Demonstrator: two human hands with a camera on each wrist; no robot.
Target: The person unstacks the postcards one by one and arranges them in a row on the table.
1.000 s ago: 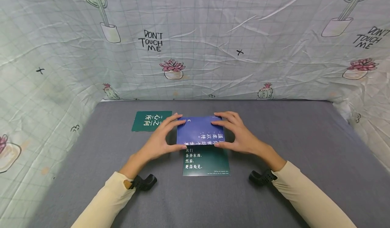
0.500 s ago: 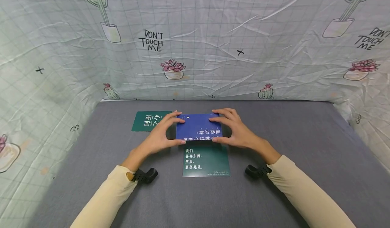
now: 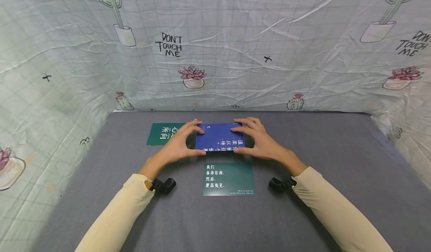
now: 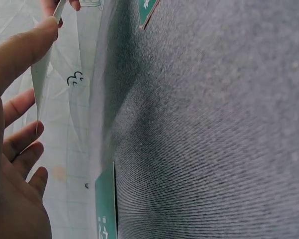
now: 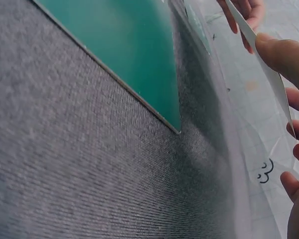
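A blue card (image 3: pixel 220 137) with white Chinese characters and a small moon is held up by both hands, raised off the table. My left hand (image 3: pixel 180 141) pinches its left end, thumb at the near edge and fingers at the far edge. At the right end my right hand (image 3: pixel 260 140) grips it the same way. Both wrist views catch the card's pale underside (image 4: pixel 44 74) nearly edge-on. Nearer the body lies a green card (image 3: pixel 229 179) with white text, flat on the cloth. Another green card (image 3: pixel 158 133) lies at the back left, partly covered by the left hand.
A grey cloth (image 3: pixel 323 151) covers the table. Behind it and along both sides hangs a pale curtain (image 3: pixel 235 39) printed with cactus drawings. Each wrist wears a black camera mount (image 3: pixel 165 186).
Both hands have carried the blue card away from the body, toward the back. The near green card's top edge, earlier overlapped by the blue card, now shows.
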